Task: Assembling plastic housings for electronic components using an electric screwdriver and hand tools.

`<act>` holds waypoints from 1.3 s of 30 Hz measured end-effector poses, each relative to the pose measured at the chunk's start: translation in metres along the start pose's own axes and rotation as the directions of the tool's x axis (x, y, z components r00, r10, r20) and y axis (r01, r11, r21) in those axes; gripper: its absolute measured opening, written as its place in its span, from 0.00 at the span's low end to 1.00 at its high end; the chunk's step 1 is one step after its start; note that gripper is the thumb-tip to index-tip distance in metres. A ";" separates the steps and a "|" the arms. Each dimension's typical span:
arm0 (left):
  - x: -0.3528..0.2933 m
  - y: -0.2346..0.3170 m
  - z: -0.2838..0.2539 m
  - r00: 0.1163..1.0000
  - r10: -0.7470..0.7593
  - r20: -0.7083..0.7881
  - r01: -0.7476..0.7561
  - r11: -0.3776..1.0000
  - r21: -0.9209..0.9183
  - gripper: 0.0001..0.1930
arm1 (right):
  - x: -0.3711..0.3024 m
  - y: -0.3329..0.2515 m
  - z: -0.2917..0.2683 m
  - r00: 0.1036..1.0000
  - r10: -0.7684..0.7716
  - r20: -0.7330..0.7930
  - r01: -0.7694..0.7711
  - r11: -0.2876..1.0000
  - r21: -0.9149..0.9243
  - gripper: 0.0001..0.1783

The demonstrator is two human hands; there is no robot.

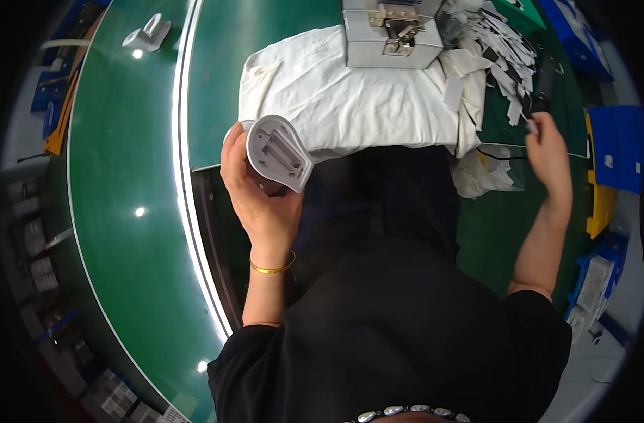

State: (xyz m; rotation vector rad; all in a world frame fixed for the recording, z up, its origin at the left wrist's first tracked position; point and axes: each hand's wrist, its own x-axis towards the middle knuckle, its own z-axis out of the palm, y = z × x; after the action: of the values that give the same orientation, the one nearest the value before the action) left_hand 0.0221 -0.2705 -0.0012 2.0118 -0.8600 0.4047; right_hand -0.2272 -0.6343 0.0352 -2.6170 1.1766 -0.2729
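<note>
My left hand (255,194) is closed around a white plastic housing (260,163) with a rounded top and a tapered end. Its open face is turned up and shows a battery compartment with metal contacts. Over at the right of the table, my right hand (549,151) has its fingers closed at the near end of a black rod-shaped tool (545,81). Part of the grip is hidden by the hand. A thin black cord (502,156) runs close by, below the table edge.
White cloth (336,92) covers the bench front, with a grey metal fixture (392,46) standing on it. Several white and black strips (505,53) lie piled at the right. Another white part (149,35) rests on the green surface (128,211) at left. Blue bins (616,148) line the right.
</note>
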 end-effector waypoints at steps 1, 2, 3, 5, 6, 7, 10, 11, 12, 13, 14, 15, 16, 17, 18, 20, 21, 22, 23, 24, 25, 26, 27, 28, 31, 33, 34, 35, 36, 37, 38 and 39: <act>-0.001 -0.003 -0.004 1.000 0.005 -0.007 -0.004 0.999 0.049 0.45 | -0.003 -0.006 -0.007 0.999 0.039 -0.017 -0.036 0.986 0.165 0.17; 0.001 -0.004 -0.005 1.000 0.002 -0.005 -0.001 0.998 0.057 0.45 | -0.007 -0.014 -0.016 0.995 0.091 -0.029 -0.077 0.943 0.324 0.18; 0.000 -0.008 -0.005 1.000 0.026 -0.017 -0.024 0.991 0.132 0.46 | -0.013 -0.025 -0.015 0.996 0.086 -0.018 -0.075 0.941 0.330 0.18; -0.007 -0.015 -0.001 0.999 0.015 -0.041 -0.010 0.992 0.126 0.46 | -0.028 -0.060 -0.009 0.996 -0.046 0.074 -0.009 0.784 0.621 0.21; -0.009 -0.014 -0.002 0.999 0.012 -0.033 -0.007 0.991 0.136 0.46 | -0.035 -0.085 -0.003 0.983 -0.112 0.143 -0.007 0.761 0.648 0.21; -0.009 -0.011 -0.001 1.000 -0.008 0.008 0.007 0.990 0.142 0.46 | -0.045 -0.100 0.010 0.968 -0.164 0.191 -0.010 0.734 0.679 0.20; -0.010 -0.014 -0.006 0.994 -0.086 0.066 0.077 0.988 0.136 0.46 | -0.053 -0.144 0.045 0.870 -0.430 0.240 0.070 0.590 0.804 0.17; -0.007 -0.017 -0.011 0.996 -0.072 0.052 0.059 0.974 0.217 0.46 | -0.054 -0.157 0.053 0.846 -0.440 0.301 0.052 0.629 0.775 0.17; -0.006 -0.021 -0.019 0.998 -0.059 0.029 0.047 0.950 0.310 0.46 | -0.059 -0.168 0.066 0.842 -0.444 0.307 0.028 0.604 0.797 0.17; -0.005 -0.028 -0.026 1.000 -0.027 0.001 0.025 0.928 0.371 0.45 | -0.059 -0.180 0.073 0.809 -0.500 0.308 0.083 0.616 0.784 0.19; 0.001 -0.032 -0.031 1.000 -0.023 -0.015 0.027 0.907 0.421 0.45 | -0.058 -0.189 0.078 0.775 -0.549 0.312 0.135 0.626 0.768 0.20; 0.005 -0.040 -0.034 1.000 -0.027 0.006 0.021 0.896 0.444 0.45 | -0.055 -0.197 0.085 0.768 -0.556 0.317 0.129 0.619 0.774 0.20; 0.009 -0.047 -0.037 0.999 -0.032 0.027 0.016 0.885 0.466 0.45 | -0.053 -0.204 0.094 0.757 -0.617 0.214 0.272 0.596 0.756 0.21; 0.010 -0.054 -0.039 0.999 -0.040 0.029 0.021 0.878 0.479 0.45 | -0.050 -0.210 0.102 0.729 -0.676 0.111 0.410 0.560 0.720 0.22; 0.010 -0.060 -0.041 0.996 -0.083 0.041 0.054 0.882 0.469 0.45 | -0.050 -0.218 0.106 0.723 -0.681 0.115 0.404 0.552 0.729 0.22; 0.012 -0.067 -0.046 0.989 -0.137 0.054 0.096 0.877 0.471 0.45 | -0.051 -0.230 0.112 0.739 -0.670 0.072 0.387 0.509 0.769 0.23; 0.014 -0.067 -0.050 0.985 -0.169 0.030 0.135 0.868 0.478 0.45 | -0.046 -0.233 0.108 0.699 -0.693 0.177 0.295 0.505 0.811 0.23; 0.017 -0.067 -0.053 0.980 -0.201 0.004 0.174 0.857 0.486 0.45 | -0.044 -0.233 0.112 0.691 -0.699 0.183 0.287 0.498 0.818 0.23; 0.019 -0.070 -0.055 0.978 -0.207 0.000 0.177 0.838 0.515 0.45 | -0.041 -0.232 0.116 0.679 -0.711 0.181 0.299 0.493 0.817 0.23; 0.021 -0.072 -0.057 0.977 -0.214 0.001 0.182 0.832 0.523 0.45 | -0.039 -0.233 0.120 0.667 -0.723 0.179 0.310 0.488 0.816 0.23; 0.021 -0.073 -0.059 0.980 -0.197 0.034 0.150 0.839 0.524 0.45 | -0.037 -0.238 0.120 0.662 -0.726 0.184 0.303 0.484 0.821 0.23; 0.022 -0.073 -0.060 0.981 -0.180 0.068 0.118 0.843 0.524 0.45 | -0.034 -0.243 0.117 0.634 -0.746 0.202 0.353 0.512 0.783 0.24; 0.024 -0.072 -0.059 0.980 -0.171 0.099 0.091 0.835 0.543 0.44 | -0.032 -0.248 0.116 0.606 -0.764 0.222 0.403 0.536 0.742 0.25; 0.025 -0.073 -0.059 0.979 -0.178 0.103 0.093 0.831 0.549 0.44 | -0.032 -0.254 0.119 0.603 -0.765 0.226 0.396 0.533 0.748 0.25; 0.026 -0.073 -0.058 0.958 -0.235 0.166 0.086 0.784 0.615 0.44 | -0.035 -0.270 0.133 0.605 -0.796 0.017 0.632 0.493 0.598 0.33; 0.023 -0.073 -0.056 0.961 -0.223 0.162 0.073 0.772 0.632 0.45 | -0.033 -0.276 0.130 0.569 -0.821 0.046 0.661 0.490 0.569 0.35; 0.022 -0.074 -0.057 0.967 -0.201 0.155 0.056 0.766 0.641 0.46 | -0.032 -0.278 0.130 0.534 -0.842 0.071 0.696 0.486 0.529 0.36; 0.022 -0.074 -0.057 0.960 -0.215 0.182 0.051 0.769 0.638 0.46 | -0.034 -0.279 0.135 0.541 -0.841 0.020 0.726 0.479 0.493 0.38; 0.022 -0.076 -0.056 0.957 -0.221 0.189 0.052 0.769 0.637 0.46 | -0.034 -0.280 0.138 0.544 -0.839 0.027 0.720 0.483 0.498 0.38; 0.021 -0.078 -0.056 0.957 -0.205 0.206 0.029 0.772 0.634 0.46 | -0.034 -0.280 0.140 0.536 -0.844 0.017 0.726 0.472 0.500 0.37; 0.021 -0.079 -0.056 0.957 -0.190 0.220 0.008 0.774 0.634 0.45 | -0.033 -0.280 0.141 0.526 -0.851 0.004 0.734 0.456 0.503 0.36; 0.021 -0.076 -0.054 0.956 -0.192 0.223 0.005 0.768 0.640 0.45 | -0.033 -0.281 0.142 0.525 -0.851 0.008 0.731 0.455 0.508 0.36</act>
State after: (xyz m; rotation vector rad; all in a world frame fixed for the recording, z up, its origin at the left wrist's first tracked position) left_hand 0.0932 -0.2060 -0.0054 2.7914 -0.8464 0.3912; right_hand -0.0124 -0.4078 -0.0152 -2.4445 -0.3146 -0.2977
